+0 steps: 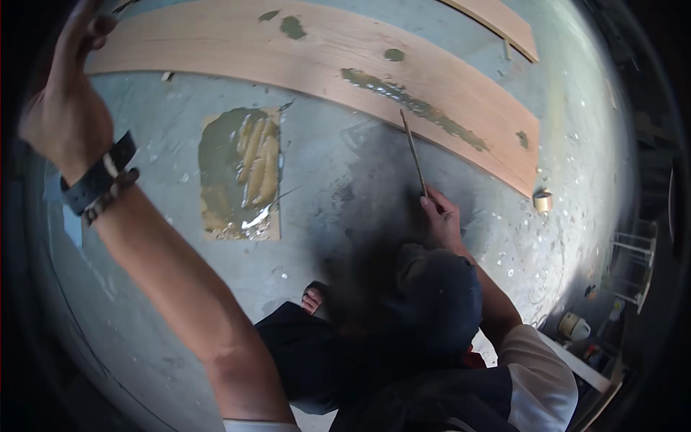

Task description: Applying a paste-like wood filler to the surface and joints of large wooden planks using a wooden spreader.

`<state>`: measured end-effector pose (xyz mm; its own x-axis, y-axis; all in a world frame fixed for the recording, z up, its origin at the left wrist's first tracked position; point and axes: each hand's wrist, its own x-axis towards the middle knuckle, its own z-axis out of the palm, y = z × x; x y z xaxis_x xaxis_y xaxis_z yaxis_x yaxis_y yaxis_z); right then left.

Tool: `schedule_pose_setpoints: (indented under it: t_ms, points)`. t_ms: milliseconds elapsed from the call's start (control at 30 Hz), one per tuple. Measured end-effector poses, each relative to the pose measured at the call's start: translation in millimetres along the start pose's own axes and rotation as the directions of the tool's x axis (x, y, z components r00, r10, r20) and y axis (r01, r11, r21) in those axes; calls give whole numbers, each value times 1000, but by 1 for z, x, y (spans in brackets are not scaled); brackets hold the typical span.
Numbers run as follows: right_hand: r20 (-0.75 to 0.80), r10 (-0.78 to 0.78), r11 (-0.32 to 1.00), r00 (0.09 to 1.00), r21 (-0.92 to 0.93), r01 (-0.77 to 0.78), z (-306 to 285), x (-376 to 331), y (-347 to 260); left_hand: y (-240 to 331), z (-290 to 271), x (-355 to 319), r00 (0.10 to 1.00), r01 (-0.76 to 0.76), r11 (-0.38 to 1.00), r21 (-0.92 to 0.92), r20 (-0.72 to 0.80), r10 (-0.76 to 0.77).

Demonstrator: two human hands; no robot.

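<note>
Long, pale-brown wooden board (324, 54) stretches across the far side, lying flat, presumably so its streak of grey-green paste (425, 110) stays level! The right hand (440, 216) pinches a thin, dark, straight tool (412, 147) at its near end, likely keeping fingers clear of paste. Left hand (68, 122) up at far left; its grip, I can't tell. Nearer, left of the tool, a paste-smeared tan rectangular sheet (255, 155), probably placed for easy reach.

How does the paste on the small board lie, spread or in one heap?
Spread: the grey paste covers much of the small board, with shiny tan streaks towards the right. How thick, I cannot tell.
</note>
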<state>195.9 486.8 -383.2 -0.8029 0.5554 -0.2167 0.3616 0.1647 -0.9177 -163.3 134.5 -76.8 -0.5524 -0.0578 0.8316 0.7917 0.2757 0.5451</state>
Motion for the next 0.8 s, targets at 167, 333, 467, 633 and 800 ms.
schedule_pose_setpoints:
  t_ms: [167, 333, 467, 633, 800]
  points:
    - [511, -142, 947, 847, -180, 267, 96, 42, -41, 20, -19, -2, 1000, -20, 994, 106, -19, 22]
    - [460, -187, 749, 868, -505, 428, 174, 73, -59, 28, -44, 0, 993, -29, 988, 154, -108, 46]
    - [397, -184, 742, 899, -545, 392, 216, 85, -71, 24, -62, 0, 986, -9, 981, 196, -161, 41]
    - [719, -139, 657, 681, -448, 607, 231, 78, -72, 21, -73, -1, 979, -20, 988, 154, -199, 51]
    - [878, 374, 904, 299, -273, -329, 214, 73, -71, 21, -79, 2, 977, -45, 998, 36, -209, 51]
